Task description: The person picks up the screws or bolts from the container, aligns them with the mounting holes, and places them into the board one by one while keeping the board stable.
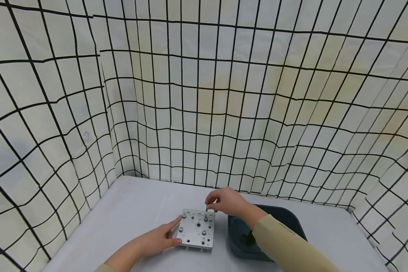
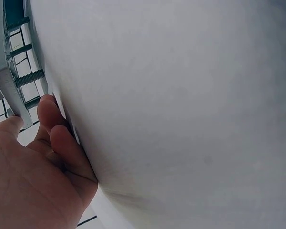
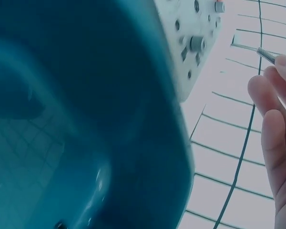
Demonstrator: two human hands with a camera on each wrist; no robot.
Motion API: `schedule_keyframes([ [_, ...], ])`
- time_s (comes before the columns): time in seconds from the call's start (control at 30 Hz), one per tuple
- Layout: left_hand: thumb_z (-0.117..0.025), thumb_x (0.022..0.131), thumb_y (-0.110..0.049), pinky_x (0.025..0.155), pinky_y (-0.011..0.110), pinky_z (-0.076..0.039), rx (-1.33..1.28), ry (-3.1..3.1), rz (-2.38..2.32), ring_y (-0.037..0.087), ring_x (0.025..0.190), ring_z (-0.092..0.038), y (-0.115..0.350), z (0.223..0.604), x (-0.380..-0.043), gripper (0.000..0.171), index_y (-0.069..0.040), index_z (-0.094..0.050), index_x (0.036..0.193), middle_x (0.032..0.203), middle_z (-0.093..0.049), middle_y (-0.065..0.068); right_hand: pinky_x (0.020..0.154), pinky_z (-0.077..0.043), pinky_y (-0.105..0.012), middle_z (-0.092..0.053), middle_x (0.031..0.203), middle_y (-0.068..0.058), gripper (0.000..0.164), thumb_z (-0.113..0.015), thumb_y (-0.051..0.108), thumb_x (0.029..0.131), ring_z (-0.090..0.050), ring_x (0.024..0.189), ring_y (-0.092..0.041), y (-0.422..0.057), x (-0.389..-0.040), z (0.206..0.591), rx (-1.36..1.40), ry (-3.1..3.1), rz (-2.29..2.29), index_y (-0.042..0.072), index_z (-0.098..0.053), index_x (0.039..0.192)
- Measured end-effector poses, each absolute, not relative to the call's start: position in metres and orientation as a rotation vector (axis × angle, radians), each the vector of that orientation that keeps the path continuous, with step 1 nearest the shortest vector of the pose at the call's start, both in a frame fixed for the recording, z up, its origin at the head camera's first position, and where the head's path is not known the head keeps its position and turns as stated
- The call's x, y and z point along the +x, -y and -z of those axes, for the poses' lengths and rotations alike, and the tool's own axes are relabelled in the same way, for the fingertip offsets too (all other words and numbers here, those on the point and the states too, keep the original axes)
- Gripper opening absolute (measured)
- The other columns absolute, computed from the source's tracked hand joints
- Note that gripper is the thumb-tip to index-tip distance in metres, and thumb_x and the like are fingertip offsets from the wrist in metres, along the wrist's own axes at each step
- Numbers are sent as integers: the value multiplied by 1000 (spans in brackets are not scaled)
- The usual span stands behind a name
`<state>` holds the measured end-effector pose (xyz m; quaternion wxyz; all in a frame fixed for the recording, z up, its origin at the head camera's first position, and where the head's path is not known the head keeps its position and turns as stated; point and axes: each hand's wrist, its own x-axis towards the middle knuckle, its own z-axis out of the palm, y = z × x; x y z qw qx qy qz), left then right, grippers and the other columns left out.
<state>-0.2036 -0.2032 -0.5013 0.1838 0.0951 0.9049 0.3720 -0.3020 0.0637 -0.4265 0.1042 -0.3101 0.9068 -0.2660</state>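
A silver metal plate (image 1: 193,236), dotted with holes and several bolts, sits on the white table; threaded shanks (image 2: 30,78) stick out beneath it in the left wrist view. My left hand (image 1: 156,240) rests against its left side, index finger extended to the far left corner and thumb lower on the edge. Above the far right corner, my right hand (image 1: 226,202) pinches a small threaded screw (image 3: 266,55) between thumb and fingertips. In the right wrist view the screw points away from the fingertips, and the plate's bolt heads (image 3: 197,44) show beyond the bin.
A dark teal bin (image 1: 232,241) stands right of the plate, under my right forearm, with a dark item (image 1: 248,239) in it. White walls with black grid lines (image 1: 197,102) rise behind the table (image 1: 149,204) and at both sides.
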Motion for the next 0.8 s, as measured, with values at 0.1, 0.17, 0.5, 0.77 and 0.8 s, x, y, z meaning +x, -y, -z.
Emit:
schedule_keyframes([
  [0.1,-68,90,-52,63,34,-37,268,-2547,-1056,20,73,-47,203,501,-203,84,-19,-30,157,88,-49,4,64,-50,-26,-66,88,16,6,-73,24,93,-66,73,-10,-54,-301,427,-929,-2667,769,25,-73,99],
  [0.17,-67,90,-52,64,34,-37,270,-2548,-1058,20,73,-47,202,501,-203,84,-19,-30,157,88,-49,4,64,-49,-26,-66,87,17,6,-73,25,92,-64,73,-7,-48,-300,428,-940,-2668,751,25,-73,98],
  [0.5,-68,90,-53,64,35,-37,272,-2549,-1056,20,74,-47,203,499,-202,85,-19,-30,157,89,-48,4,72,-50,-25,-65,89,17,8,-74,24,91,-58,79,0,-26,-299,434,-975,-2688,632,22,-75,99],
  [0.77,-67,90,-52,64,36,-36,268,-2548,-1047,20,73,-47,204,498,-202,84,-20,-30,157,89,-49,4,73,-49,-24,-63,87,18,4,-74,25,91,-55,77,-2,-14,-302,444,-967,-2705,520,26,-73,95],
  [0.8,-67,90,-53,64,36,-36,268,-2548,-1045,20,73,-47,204,498,-202,84,-21,-30,157,89,-49,4,73,-48,-24,-63,87,18,4,-74,25,91,-55,76,-2,-13,-303,445,-971,-2708,505,26,-73,95],
])
